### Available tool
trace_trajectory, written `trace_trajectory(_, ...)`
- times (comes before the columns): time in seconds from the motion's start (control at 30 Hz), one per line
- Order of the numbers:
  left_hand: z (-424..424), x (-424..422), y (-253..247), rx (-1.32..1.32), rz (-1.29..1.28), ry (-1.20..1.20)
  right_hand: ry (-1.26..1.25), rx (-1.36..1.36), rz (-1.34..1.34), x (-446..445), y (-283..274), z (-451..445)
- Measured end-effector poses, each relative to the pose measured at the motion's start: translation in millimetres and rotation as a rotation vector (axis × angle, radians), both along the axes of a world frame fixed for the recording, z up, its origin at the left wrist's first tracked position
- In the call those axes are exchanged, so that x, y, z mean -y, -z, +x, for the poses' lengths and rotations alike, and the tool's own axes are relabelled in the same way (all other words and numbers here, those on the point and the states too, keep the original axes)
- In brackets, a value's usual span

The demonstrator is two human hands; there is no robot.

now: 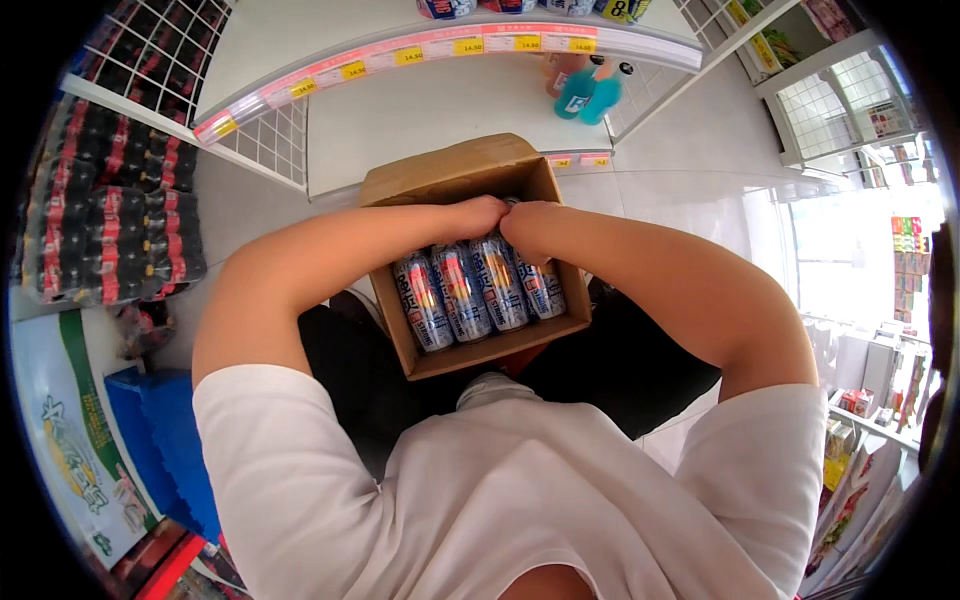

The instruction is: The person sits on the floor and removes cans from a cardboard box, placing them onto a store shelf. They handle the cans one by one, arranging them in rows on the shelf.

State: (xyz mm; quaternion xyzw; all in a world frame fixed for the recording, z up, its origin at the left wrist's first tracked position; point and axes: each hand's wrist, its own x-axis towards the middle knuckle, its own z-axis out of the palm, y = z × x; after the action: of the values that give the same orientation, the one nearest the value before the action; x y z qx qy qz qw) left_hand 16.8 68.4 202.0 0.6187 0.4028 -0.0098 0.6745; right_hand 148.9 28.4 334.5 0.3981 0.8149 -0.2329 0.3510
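An uncovered cardboard carton sits before me between my knees. Inside it, several silver drink cans with blue, red and orange print stand in a row, their long sides facing me. Over the far part of the carton, my left hand has its fingers curled down near the can tops. My right hand meets it from the other side, above the rightmost can. A bit of metal shows between the two hands. Their fingertips are hidden, so a grip on a can cannot be made out.
Ahead is a white shelf with a price-tag rail above it. Teal bottles stand at its right end, and cans on the upper level. Wrapped packs of dark bottles are stacked left, beyond a wire side panel.
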Motion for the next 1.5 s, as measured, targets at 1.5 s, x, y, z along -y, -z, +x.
trace_trajectory(1.5,-26,14,-28,-0.022,0.293,0.277,-0.012,-0.192,0.705,8,-17,10)
